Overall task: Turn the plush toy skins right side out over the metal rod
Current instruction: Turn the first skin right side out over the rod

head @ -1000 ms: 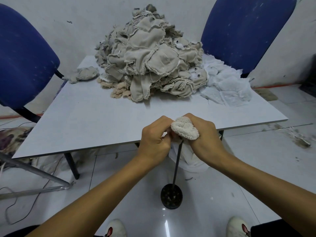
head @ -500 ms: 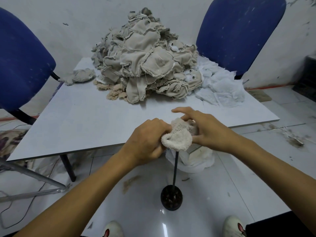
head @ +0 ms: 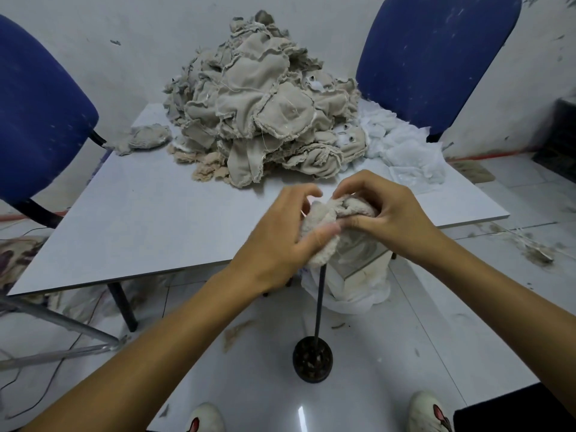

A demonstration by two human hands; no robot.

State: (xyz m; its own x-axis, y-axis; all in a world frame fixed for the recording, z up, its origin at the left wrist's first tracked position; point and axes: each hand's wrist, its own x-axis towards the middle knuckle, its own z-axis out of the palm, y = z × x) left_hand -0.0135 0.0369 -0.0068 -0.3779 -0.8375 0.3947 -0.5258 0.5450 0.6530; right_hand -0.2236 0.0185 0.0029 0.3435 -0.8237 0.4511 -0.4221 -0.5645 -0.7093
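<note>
A cream fuzzy plush skin (head: 324,222) sits over the top of a thin black metal rod (head: 318,300), which stands upright in a round dark base (head: 312,360) on the floor. My left hand (head: 280,241) grips the skin's left side, thumb pressed across it. My right hand (head: 383,213) pinches its upper right part with curled fingers. The rod's tip is hidden inside the fabric. A large heap of beige inside-out skins (head: 265,110) lies on the white table (head: 140,219) beyond my hands.
White fluffy pieces (head: 408,151) lie right of the heap, one small beige skin (head: 146,138) to its left. Two blue chairs (head: 34,113) (head: 433,54) flank the table. A white bag (head: 358,282) hangs under the table edge. My shoes (head: 205,417) are near the base.
The skin has been worked further down over the rod. My right hand moved from an open reach to pinching the skin's top, and my left hand shifted its grip.
</note>
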